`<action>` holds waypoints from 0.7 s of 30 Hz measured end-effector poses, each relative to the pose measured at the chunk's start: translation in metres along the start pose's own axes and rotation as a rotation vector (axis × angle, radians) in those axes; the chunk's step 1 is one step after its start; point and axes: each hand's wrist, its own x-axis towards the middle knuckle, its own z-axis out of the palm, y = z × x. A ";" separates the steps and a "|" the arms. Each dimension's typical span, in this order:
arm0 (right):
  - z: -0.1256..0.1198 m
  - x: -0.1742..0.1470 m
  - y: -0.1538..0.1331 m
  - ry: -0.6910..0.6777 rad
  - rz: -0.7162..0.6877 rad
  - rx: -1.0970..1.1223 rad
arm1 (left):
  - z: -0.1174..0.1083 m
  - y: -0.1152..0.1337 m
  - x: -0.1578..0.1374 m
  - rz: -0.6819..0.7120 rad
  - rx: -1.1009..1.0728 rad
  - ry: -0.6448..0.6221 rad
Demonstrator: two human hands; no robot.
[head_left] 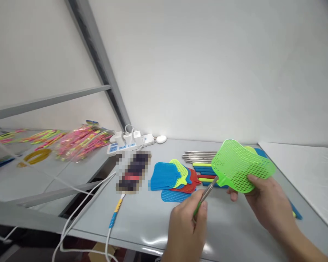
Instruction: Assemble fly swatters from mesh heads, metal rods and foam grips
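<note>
My right hand point(270, 200) grips a bright green fly swatter head point(235, 163) by its mesh edge, thumb on the front. The fingers behind the mesh are partly hidden. In my left hand point(187, 222) is a metal rod point(208, 189) with a green grip, closed between thumb and fingers. The rod's tip meets or nearly meets the narrow neck of the green head; I cannot tell whether it is inside. Left of the rod lie loose swatter heads: blue point(164, 176), yellow point(182, 171) and red point(190, 183), overlapping on the grey table point(142, 222).
Metal rods point(199, 156) with coloured grips lie behind the green head. A pixelated phone point(135, 173) on a cable and a white power strip point(131, 143) are to the left. Beyond a metal frame point(98, 58) sits a bag of pink and yellow items point(80, 142).
</note>
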 end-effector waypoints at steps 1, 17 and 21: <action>-0.002 -0.001 0.001 0.018 0.022 0.006 | 0.002 -0.001 0.001 0.015 0.015 0.012; -0.018 -0.004 0.000 0.024 0.071 0.148 | 0.009 -0.003 0.003 0.110 0.084 0.025; -0.023 -0.003 0.000 -0.023 0.081 0.181 | 0.013 0.005 0.001 0.049 -0.010 0.044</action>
